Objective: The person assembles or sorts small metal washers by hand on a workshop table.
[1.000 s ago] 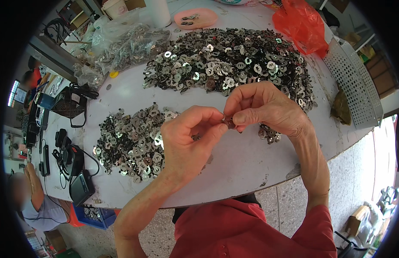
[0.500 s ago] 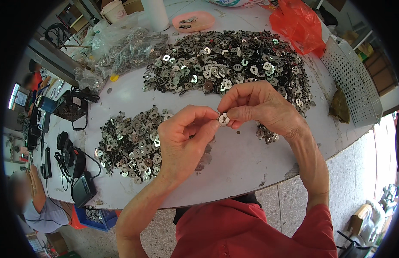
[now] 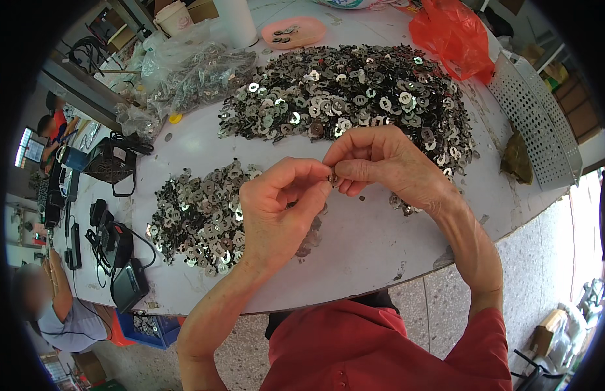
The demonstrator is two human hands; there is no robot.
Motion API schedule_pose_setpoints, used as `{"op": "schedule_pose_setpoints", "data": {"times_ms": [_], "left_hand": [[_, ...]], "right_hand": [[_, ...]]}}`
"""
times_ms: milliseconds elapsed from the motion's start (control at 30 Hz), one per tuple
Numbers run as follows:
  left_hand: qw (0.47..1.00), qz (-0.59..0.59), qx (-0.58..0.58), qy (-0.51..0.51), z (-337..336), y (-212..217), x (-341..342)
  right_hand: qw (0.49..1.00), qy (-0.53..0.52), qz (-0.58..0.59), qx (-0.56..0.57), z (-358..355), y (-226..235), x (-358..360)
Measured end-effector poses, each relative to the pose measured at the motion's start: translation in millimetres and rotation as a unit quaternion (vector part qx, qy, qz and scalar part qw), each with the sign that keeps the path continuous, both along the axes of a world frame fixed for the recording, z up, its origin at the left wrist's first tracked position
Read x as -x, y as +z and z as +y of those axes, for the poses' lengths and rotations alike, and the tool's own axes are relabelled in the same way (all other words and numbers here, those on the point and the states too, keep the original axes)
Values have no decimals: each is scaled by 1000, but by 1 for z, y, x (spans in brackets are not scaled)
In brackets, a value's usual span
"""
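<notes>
Pinched between the fingertips of both hands is a small round metal disc (image 3: 334,177), turned so that mostly its edge shows. My left hand (image 3: 283,208) has thumb and forefinger closed at the disc's left side. From the right, my right hand (image 3: 387,163) grips it with thumb and forefinger. Beyond my hands spreads a large pile of similar slotted metal discs (image 3: 341,91). A smaller pile of discs (image 3: 201,218) lies to the left, partly hidden behind my left hand. A few more discs (image 3: 407,207) show under my right wrist.
At the back stand a pink dish (image 3: 315,32) with a few discs and a white cylinder (image 3: 237,23). Clear bags of parts (image 3: 198,78) lie back left, black adapters and cables (image 3: 113,241) left. A red plastic bag (image 3: 449,39) and perforated white basket (image 3: 537,124) are right. A person (image 3: 61,313) sits left.
The disc has turned from showing its flat face to nearly edge-on. My right fingers have shifted slightly left over it; my left hand has barely moved.
</notes>
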State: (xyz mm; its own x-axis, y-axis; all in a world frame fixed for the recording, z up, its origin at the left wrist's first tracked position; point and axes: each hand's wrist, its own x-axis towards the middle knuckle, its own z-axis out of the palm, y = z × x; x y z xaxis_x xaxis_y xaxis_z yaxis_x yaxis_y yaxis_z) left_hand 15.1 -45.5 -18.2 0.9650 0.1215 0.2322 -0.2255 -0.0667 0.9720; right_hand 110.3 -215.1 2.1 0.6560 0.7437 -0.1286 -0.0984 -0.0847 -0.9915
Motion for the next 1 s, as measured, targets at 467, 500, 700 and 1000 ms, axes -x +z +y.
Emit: {"op": "schedule_pose_setpoints", "data": {"times_ms": [467,500,700,1000], "left_hand": [[993,-103,-19,50,0,-11,-4],[991,-123,-15,45,-1,-11,-3],[989,-125,-49,63,-3,-8,2],[990,-121,-24,74,0,-7,-1]], "right_hand": [[998,-49,-35,33,10,-1,10],[997,-51,-41,29,9,-2,10],[997,-41,-58,15,14,-10,12],[990,-82,-117,13,15,-13,15]]}}
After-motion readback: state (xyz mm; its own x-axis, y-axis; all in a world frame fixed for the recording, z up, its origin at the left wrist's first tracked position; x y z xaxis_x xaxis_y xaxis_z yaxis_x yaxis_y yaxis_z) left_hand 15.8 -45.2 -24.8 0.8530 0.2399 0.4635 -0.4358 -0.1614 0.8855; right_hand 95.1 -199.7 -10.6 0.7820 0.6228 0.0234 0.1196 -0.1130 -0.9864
